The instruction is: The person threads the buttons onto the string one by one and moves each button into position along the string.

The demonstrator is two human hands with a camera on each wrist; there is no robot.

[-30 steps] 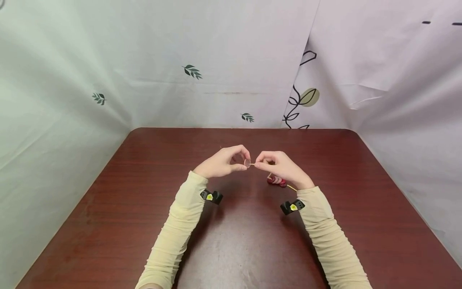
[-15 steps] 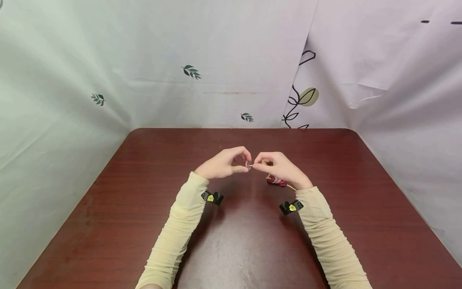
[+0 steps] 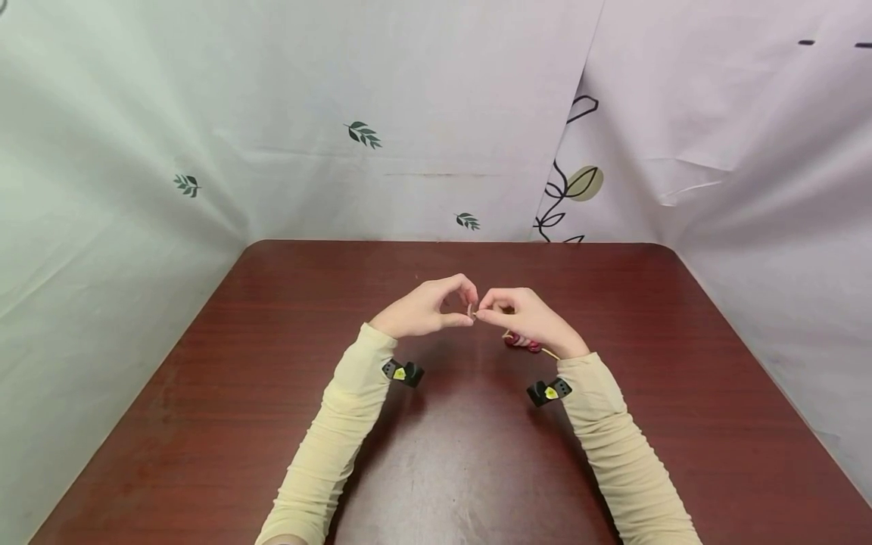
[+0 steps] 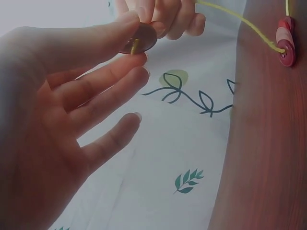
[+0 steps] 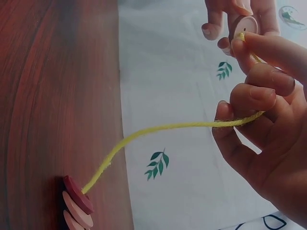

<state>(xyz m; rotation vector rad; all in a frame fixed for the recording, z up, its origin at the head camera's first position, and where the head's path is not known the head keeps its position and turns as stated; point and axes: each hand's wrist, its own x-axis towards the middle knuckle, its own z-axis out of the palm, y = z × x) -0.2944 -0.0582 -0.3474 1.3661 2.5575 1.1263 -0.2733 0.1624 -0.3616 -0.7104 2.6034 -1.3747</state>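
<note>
My left hand (image 3: 425, 309) pinches a round button (image 4: 146, 38) by its edge between thumb and fingers; it looks pale pink in the right wrist view. The tip of a yellow cord (image 5: 168, 125) pokes through one of its holes, seen in the left wrist view. On the button's other side, my right hand (image 3: 534, 314) pinches the cord close to the hole, and its lower fingers curl round more of it. From there the cord runs down to a stack of red and pink buttons (image 3: 523, 342) strung on it, below the right hand.
Both hands are above the dark red-brown wooden table (image 3: 436, 454). A black wrist camera (image 3: 403, 373) sits at the left cuff, another black camera (image 3: 549, 391) at the right. White cloth with leaf prints (image 3: 364, 135) hangs behind and at the sides.
The hands have drawn closer together, the left moving slightly right. The gap between button and right fingertips has narrowed, and the button has turned more edge-on. The strung buttons stay put.
</note>
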